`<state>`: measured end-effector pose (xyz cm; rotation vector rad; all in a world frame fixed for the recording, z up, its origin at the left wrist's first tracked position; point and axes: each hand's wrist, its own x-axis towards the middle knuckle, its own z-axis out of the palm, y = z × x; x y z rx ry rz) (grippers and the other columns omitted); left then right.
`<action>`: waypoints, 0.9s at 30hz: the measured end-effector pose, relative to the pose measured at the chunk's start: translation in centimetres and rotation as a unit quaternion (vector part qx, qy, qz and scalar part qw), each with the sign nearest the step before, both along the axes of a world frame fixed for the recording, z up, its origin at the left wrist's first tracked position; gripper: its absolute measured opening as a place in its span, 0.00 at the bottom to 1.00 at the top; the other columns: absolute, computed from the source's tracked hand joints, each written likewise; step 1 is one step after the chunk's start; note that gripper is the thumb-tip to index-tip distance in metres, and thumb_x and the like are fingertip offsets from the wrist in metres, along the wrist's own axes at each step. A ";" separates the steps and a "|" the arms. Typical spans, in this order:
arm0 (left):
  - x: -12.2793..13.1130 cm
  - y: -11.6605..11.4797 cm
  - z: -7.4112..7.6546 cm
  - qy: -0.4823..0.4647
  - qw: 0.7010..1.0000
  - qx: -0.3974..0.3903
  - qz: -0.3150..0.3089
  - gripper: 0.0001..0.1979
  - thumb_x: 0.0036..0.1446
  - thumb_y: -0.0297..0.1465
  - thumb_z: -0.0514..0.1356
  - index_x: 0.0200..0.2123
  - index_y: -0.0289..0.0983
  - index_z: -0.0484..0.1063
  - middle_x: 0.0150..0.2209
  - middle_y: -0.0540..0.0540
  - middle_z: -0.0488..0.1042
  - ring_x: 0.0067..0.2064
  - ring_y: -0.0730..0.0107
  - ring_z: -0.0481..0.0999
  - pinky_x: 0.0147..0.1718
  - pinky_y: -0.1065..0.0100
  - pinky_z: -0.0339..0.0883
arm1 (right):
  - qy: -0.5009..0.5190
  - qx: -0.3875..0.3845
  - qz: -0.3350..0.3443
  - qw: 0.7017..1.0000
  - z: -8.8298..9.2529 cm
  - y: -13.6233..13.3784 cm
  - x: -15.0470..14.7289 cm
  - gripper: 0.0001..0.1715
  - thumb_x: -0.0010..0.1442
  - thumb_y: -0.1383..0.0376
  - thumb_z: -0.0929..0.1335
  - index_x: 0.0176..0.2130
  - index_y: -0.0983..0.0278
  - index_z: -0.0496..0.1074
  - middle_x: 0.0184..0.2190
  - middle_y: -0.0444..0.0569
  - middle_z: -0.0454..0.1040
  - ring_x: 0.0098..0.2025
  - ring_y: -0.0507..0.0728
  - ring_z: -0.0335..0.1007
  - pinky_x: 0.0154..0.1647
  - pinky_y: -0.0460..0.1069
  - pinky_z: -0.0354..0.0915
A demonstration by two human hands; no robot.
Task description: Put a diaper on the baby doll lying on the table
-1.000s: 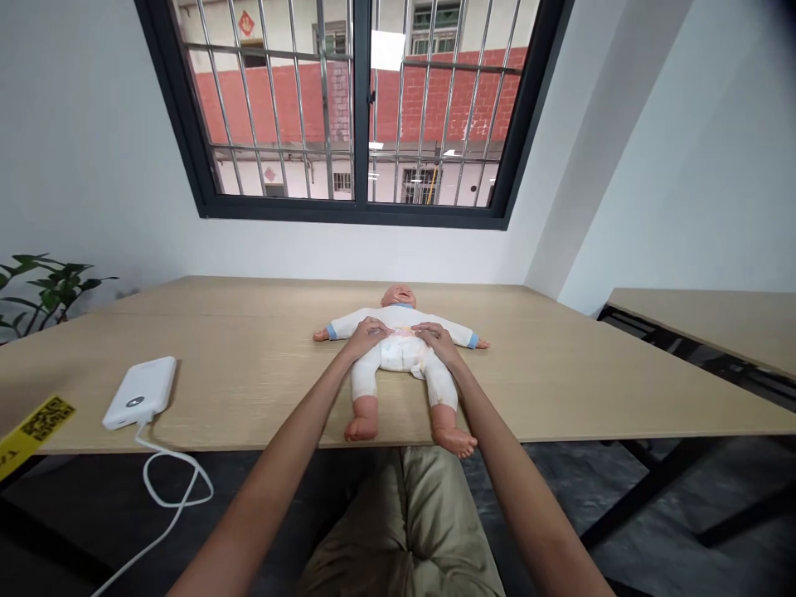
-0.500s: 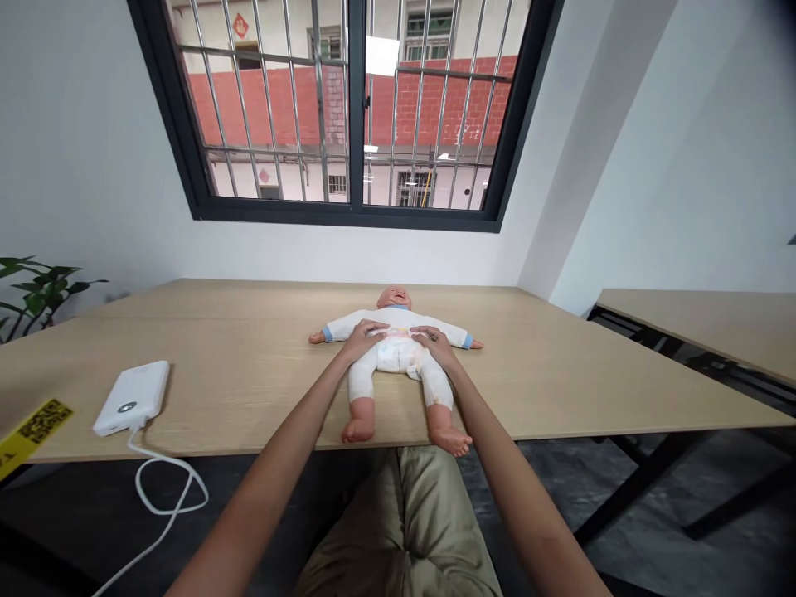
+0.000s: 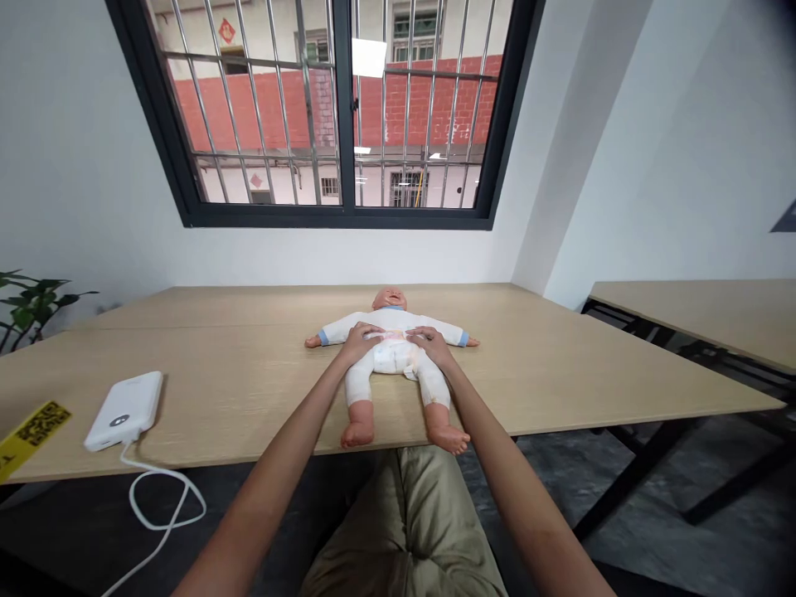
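Note:
A baby doll point(image 3: 391, 322) lies on its back on the wooden table point(image 3: 236, 365), head toward the window and feet at the near edge. It wears a white top with blue cuffs, white leg coverings and a white diaper point(image 3: 393, 357). At the left side of the waist, my left hand point(image 3: 361, 340) has its fingers closed at the diaper's upper edge. My right hand point(image 3: 430, 342) is at the other side of the waist, its fingers likewise bent together at that edge. The fingertips are small, and what lies between them is hard to make out.
A white power bank point(image 3: 126, 408) with a white cable point(image 3: 160, 476) lies at the left. Beside it is a yellow tag point(image 3: 31, 437). A plant point(image 3: 36, 308) stands far left, and a second table point(image 3: 702, 311) is at the right.
The view has turned and tilted slightly. Both hands stay at the doll's waist, with only slight finger movement.

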<state>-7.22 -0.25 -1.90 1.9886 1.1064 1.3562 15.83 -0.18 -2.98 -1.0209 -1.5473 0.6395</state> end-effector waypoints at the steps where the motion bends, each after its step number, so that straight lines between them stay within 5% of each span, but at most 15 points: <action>1: 0.0 0.0 0.0 0.000 1.000 0.003 -0.001 0.08 0.50 0.27 0.65 0.35 0.40 0.81 0.41 0.44 0.79 0.48 0.58 0.74 0.54 0.59 0.65 | -0.001 -0.002 0.004 1.000 0.0 0.0 0.0 0.11 0.44 0.57 0.74 0.30 0.59 0.80 0.37 0.48 0.79 0.48 0.61 0.70 0.57 0.57 0.60; 9: 0.1 -0.4 -0.1 -0.012 0.998 0.051 -0.015 0.07 0.52 0.28 0.64 0.35 0.39 0.80 0.40 0.44 0.78 0.48 0.59 0.73 0.53 0.59 0.64 | -0.014 0.013 0.051 0.999 0.3 -0.2 0.3 0.11 0.49 0.58 0.71 0.33 0.57 0.81 0.39 0.47 0.80 0.53 0.60 0.67 0.61 0.56 0.56; 19: -0.1 -0.4 0.1 -0.008 0.999 0.033 -0.021 0.02 0.50 0.29 0.64 0.26 0.38 0.76 0.34 0.45 0.76 0.46 0.59 0.73 0.51 0.61 0.64 | -0.033 -0.001 0.047 0.998 0.6 -0.3 0.3 0.15 0.52 0.64 0.63 0.24 0.58 0.78 0.34 0.47 0.79 0.54 0.61 0.65 0.64 0.57 0.53; 27: 0.0 -0.1 -0.3 -0.077 0.996 0.017 -0.034 0.08 0.52 0.27 0.60 0.36 0.37 0.77 0.42 0.43 0.77 0.48 0.60 0.74 0.52 0.60 0.65 | -0.034 0.008 0.058 0.998 0.7 -0.1 0.2 0.16 0.57 0.60 0.64 0.35 0.61 0.80 0.44 0.51 0.78 0.54 0.60 0.66 0.63 0.56 0.56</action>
